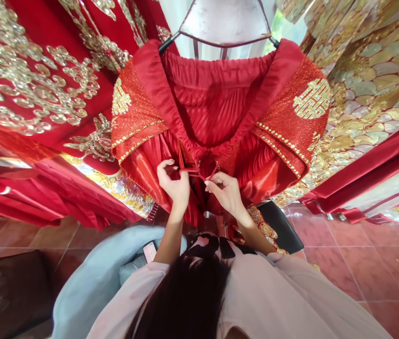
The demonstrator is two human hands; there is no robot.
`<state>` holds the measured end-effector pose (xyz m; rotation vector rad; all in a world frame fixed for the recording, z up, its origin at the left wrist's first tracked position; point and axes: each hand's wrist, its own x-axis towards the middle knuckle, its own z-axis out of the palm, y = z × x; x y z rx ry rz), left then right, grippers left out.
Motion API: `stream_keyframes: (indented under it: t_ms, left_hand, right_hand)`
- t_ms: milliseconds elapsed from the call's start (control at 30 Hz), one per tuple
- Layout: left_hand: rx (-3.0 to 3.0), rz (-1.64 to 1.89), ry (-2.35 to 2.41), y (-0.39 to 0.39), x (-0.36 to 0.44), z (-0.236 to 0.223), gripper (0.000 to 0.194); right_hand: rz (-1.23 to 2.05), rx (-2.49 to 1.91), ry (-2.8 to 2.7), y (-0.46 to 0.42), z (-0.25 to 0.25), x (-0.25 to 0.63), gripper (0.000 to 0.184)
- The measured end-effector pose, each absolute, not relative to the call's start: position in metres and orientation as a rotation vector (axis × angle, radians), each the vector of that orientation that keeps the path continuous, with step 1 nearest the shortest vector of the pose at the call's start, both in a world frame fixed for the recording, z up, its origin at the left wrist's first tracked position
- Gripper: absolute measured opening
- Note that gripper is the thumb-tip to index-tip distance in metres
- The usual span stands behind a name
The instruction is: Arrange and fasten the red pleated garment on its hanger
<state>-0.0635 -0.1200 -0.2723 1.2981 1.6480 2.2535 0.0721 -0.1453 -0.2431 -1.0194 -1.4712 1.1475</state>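
A red pleated skirt (216,101) with an elastic waistband and gold-trimmed, glittery side panels hangs in front of me. Its waist is spread on a hanger (227,26) with black clips at both ends. At the front of the waist, a thin red drawstring (194,172) runs between my hands, crossed or looped on itself. My left hand (176,186) pinches one part of the cord, the thumb raised and the fingers curled. On the other side my right hand (225,190) grips the cord between thumb and fingertips. Whether a knot is formed I cannot tell.
Red cloth with clear beadwork (26,80) hangs at the left, and gold scale-patterned cloth (379,84) at the right. Below are a light blue rounded seat or tub (79,282), a phone-like item (149,252), a black flat object (284,228) and a tiled floor (347,259).
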Motion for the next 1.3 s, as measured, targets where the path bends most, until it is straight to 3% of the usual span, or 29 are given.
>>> stream_keyframes:
  t_ms: [133, 267, 400, 533, 633, 733, 900, 1033, 1133, 1300]
  left_hand:
    - [1.057, 2.228, 1.428, -0.113, -0.101, -0.286, 0.031]
    - [0.706, 2.278, 1.557, -0.115, -0.135, -0.297, 0.027]
    - [0.949, 2.506, 1.643, -0.137, -0.116, -0.286, 0.028]
    - [1.423, 1.898, 1.230, -0.153, -0.056, -0.267, 0.014]
    - [1.384, 1.494, 0.976, -0.152, -0.030, -0.261, 0.030]
    - [1.426, 1.404, 1.041, -0.147, -0.037, -0.252, 0.042]
    - [1.658, 1.661, 1.276, -0.143, -0.089, -0.196, 0.032]
    - [1.787, 2.083, 1.352, -0.130, -0.139, -0.148, 0.015]
    - [1.823, 2.342, 1.349, -0.113, -0.164, -0.136, 0.015]
    - [1.983, 2.188, 1.977, -0.102, -0.148, -0.143, 0.024]
  right_hand:
    - [1.205, -0.994, -1.448, -0.145, -0.243, 0.075, 0.023]
    - [1.185, -0.976, -1.432, -0.145, -0.245, 0.083, 0.024]
    - [1.176, -0.956, -1.515, -0.147, -0.242, 0.088, 0.022]
    - [1.037, -0.963, -1.693, -0.152, -0.237, 0.086, 0.017]
    - [0.959, -0.987, -1.749, -0.153, -0.235, 0.086, 0.019]
    - [0.841, -1.069, -1.736, -0.148, -0.228, 0.094, 0.019]
    - [0.711, -1.003, -1.732, -0.136, -0.178, 0.128, 0.036]
    - [0.522, -0.934, -1.791, -0.117, -0.129, 0.169, 0.020]
    - [0.345, -1.012, -1.732, -0.091, -0.120, 0.197, 0.013]
    - [-0.035, -1.313, -1.849, -0.066, -0.136, 0.198, 0.008]
